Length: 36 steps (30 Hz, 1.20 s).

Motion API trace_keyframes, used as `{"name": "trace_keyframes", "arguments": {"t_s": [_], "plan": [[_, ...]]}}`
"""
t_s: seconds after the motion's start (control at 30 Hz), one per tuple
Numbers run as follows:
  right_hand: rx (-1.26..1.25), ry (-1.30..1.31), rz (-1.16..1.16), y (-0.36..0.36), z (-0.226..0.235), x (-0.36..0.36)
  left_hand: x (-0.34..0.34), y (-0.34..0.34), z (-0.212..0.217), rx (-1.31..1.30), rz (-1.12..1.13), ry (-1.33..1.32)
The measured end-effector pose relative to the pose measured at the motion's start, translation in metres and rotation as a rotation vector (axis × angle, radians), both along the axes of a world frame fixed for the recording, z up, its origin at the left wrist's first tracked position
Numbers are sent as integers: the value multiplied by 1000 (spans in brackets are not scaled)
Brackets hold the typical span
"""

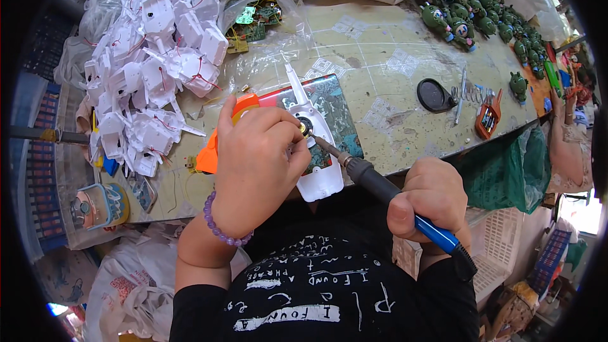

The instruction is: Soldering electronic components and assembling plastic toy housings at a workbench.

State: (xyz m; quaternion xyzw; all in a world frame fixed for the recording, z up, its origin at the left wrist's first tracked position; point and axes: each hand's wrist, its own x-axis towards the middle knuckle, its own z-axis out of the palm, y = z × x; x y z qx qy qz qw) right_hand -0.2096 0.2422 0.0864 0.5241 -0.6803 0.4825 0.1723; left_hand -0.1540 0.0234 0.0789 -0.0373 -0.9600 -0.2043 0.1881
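My right hand (432, 199) is wrapped round the blue handle of a soldering iron (370, 177), its metal tip pointing left. The tip meets the round black speaker-like part (306, 126) set in a white plastic shell half (321, 183). Curled over the shell's left side is my left hand (263, 152), thumb and index finger pinched beside the round part; what they pinch is hidden. Under the shell lies a dark patterned board or book (345, 111) with a red edge. An orange plastic object (208, 154) shows partly behind my left hand.
White shells with red wires (158, 76) are heaped at left. Bagged green circuit boards (256, 22) lie at the back. Green toy figures (472, 9) pile up at far right, near a black round dish (434, 95), an iron stand's coil (475, 94) and another person's arm (567, 142).
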Motion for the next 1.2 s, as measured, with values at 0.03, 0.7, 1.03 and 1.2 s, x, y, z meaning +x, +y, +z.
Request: {"name": "trace_keyframes", "arguments": {"t_s": [0.03, 0.7, 1.03, 1.2], "plan": [[-3, 8, -2, -1, 1, 0, 0, 0, 0, -3, -2, 4], [-405, 1, -473, 46, -26, 2, 0, 1, 2, 13, -10, -9], [-694, -48, -1212, 191, 0, -92, 3, 1, 4, 47, -5, -12], [-347, -248, -1262, 191, -14, -139, 3, 2, -2, 40, -30, 46]]}}
